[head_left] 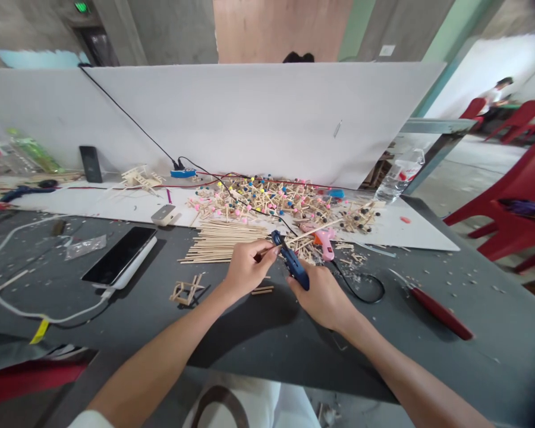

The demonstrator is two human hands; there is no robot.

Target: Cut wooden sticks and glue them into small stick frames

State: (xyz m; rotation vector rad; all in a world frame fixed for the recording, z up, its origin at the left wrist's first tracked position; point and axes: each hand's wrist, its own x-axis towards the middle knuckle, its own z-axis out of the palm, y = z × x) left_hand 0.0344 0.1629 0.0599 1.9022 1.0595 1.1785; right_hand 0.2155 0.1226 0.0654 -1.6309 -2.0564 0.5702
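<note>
My left hand [248, 270] pinches a thin wooden stick [321, 227] that runs up to the right across the jaws of a dark blue cutting tool. My right hand [324, 297] is wrapped round the handles of these cutters [295, 266]; whether the jaws press on the stick cannot be made out. Behind my left hand lies a stack of long wooden sticks [211, 242]. A few short cut pieces [262, 290] are on the table between my forearms. To the left stands a small stick frame [187, 290]. A pink glue gun [325, 242] lies just beyond the cutters.
Sticks with coloured ball tips [271, 199] are heaped at the back. A red-handled knife-like tool [441, 312] lies right. A phone [119, 254] rests on a white block at left, with a cable [9, 297] attached. A white panel [249, 119] stands behind; red chairs [512, 202] are beyond the table.
</note>
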